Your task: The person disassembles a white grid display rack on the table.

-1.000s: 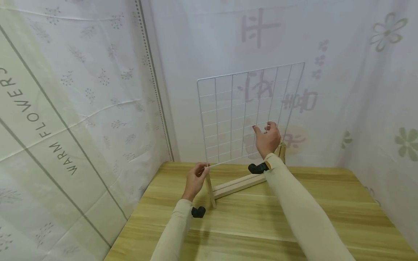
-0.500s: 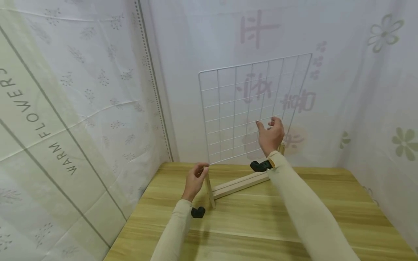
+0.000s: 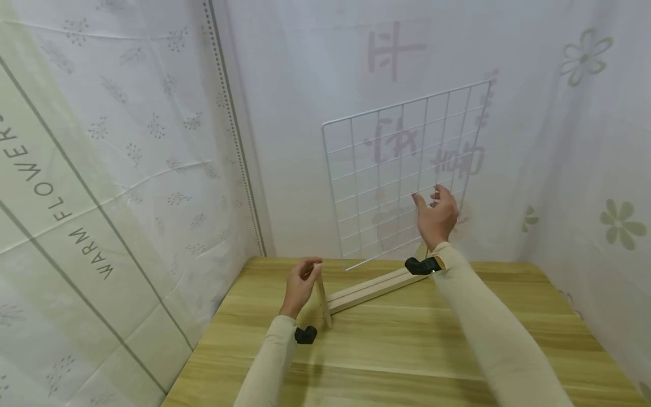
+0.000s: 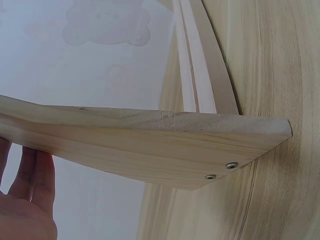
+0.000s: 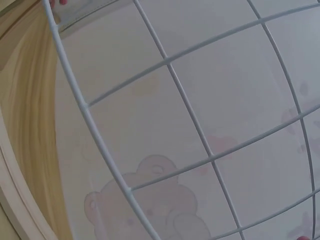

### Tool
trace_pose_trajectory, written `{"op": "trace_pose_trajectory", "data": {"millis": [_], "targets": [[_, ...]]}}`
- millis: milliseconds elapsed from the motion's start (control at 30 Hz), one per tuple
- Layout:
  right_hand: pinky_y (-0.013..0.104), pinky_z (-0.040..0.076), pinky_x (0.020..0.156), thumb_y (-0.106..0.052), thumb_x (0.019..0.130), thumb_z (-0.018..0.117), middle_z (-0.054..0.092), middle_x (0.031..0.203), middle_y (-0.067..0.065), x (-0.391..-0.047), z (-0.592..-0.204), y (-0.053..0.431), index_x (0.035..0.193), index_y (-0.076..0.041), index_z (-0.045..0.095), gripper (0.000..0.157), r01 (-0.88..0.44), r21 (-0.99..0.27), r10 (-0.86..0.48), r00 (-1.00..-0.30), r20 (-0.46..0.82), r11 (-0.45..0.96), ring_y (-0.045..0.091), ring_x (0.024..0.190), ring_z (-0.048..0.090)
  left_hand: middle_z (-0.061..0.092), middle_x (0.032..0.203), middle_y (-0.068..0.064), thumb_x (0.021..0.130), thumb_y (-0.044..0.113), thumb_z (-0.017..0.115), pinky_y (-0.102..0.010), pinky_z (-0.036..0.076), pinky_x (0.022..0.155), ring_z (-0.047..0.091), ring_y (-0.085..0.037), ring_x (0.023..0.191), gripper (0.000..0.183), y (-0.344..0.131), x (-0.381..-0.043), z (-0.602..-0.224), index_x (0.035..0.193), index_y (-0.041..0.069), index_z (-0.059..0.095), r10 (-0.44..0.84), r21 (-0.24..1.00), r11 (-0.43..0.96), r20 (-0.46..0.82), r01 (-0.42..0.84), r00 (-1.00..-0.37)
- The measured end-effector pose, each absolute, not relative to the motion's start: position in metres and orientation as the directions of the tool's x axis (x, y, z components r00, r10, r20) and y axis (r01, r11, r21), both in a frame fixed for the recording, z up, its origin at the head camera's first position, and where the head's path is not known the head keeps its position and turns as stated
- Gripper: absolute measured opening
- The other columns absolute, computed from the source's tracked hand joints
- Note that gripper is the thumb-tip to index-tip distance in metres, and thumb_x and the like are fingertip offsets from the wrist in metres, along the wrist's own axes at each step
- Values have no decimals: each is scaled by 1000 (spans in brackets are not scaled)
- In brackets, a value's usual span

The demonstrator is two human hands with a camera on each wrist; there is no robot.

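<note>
A white wire grid panel [image 3: 403, 104] stands raised in the head view, tilted, with its lower edge above the wooden stand [image 3: 376, 290]. My right hand [image 3: 438, 219] grips the grid's wires near its lower right part. My left hand [image 3: 299, 287] pinches the top of the stand's left upright. In the left wrist view, fingers [image 4: 44, 182] lie against that wooden upright [image 4: 150, 145], the thumb hidden behind it. Thick edge wire [image 5: 104, 145] and thinner crossing wires fill the right wrist view. The grid's lower left corner is apart from my left hand.
The stand rests on a wood-grain table [image 3: 407, 345]. Its far upright [image 3: 422, 250] is partly covered by my right arm. Printed white curtains [image 3: 285, 141] hang behind the table and along both sides. Each wrist bears a black device [image 3: 423, 265].
My right hand has carried the grid to the right, and its lower left corner has left the left upright's top. My left hand keeps its hold on the stand.
</note>
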State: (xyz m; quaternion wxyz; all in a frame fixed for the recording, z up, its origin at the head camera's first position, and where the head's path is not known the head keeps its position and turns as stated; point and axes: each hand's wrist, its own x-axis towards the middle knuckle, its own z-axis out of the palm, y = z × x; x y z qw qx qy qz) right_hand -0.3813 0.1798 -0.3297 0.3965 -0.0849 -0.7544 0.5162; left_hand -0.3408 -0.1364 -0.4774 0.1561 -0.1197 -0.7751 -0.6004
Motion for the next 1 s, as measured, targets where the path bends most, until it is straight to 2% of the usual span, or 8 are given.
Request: {"op": "trace_pose_trajectory", "data": {"millis": [267,633,1000], "targets": [[49,46,96,-30,92,73,62,122,22,-374,-339,197,139,-4,57,56,-269,-839,529,-674,515,473,40,107,60,64,135,-18,103,16,58,-54,46,112,58,-37,130,25,-135,-329,-462,125,8,66,23,886,270,385,377,-922],[54,43,93,-23,90,75,62,119,26,-361,-363,225,135,1,59,54,-260,-771,480,-656,583,581,43,107,58,66,132,-18,102,16,59,-54,46,111,60,-37,129,24,-134,-319,-453,123,6,67,21,878,260,410,401,-912],[59,42,97,-23,94,70,57,126,28,-350,-391,256,143,1,51,58,-201,-674,348,-733,585,710,46,116,54,65,132,-21,102,14,59,-53,46,111,59,-37,129,24,-134,-320,-454,123,5,67,37,876,256,415,410,-909]]}}
